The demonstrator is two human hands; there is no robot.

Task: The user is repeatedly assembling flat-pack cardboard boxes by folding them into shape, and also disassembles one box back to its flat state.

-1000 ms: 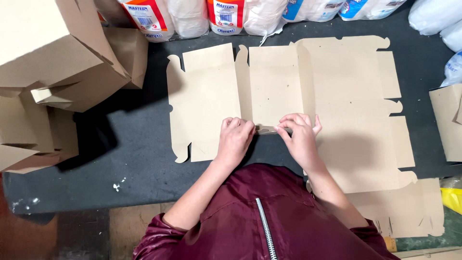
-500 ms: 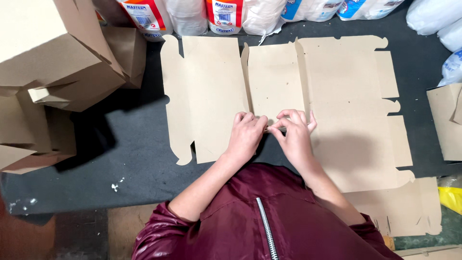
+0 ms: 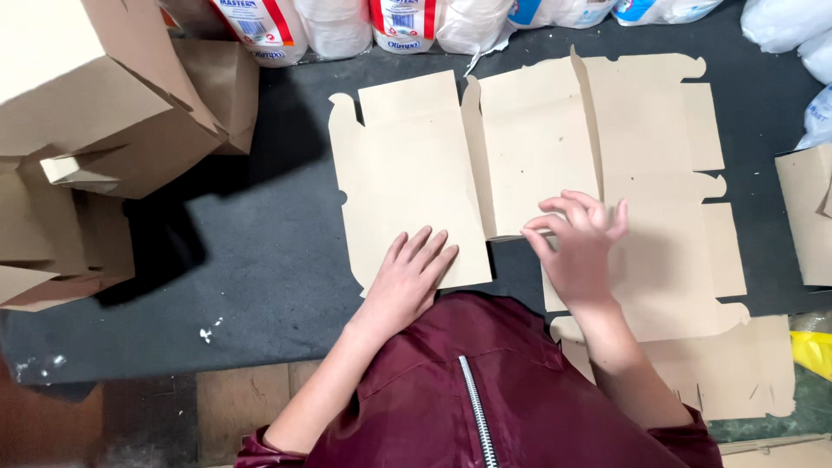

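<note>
A flat brown cardboard box blank (image 3: 537,156) lies on the dark mat (image 3: 260,251), its panels creased. My left hand (image 3: 409,277) rests flat, fingers spread, on the near edge of the left panel. My right hand (image 3: 576,243) pinches the near edge of the middle panel between thumb and fingers, lifting it slightly along the crease. A maroon jacket with a zip covers my chest at the bottom of the view.
Folded cardboard boxes (image 3: 95,113) are stacked at the left. White plastic-wrapped packs (image 3: 347,26) line the far edge. More flat blanks (image 3: 728,364) lie under the right side, another box (image 3: 806,217) at the right edge, white bags (image 3: 793,26) at top right.
My hands have separated: the left slid left and flattened on the left panel, the right moved right onto the middle panel's edge. The blank's panels have spread flatter.
</note>
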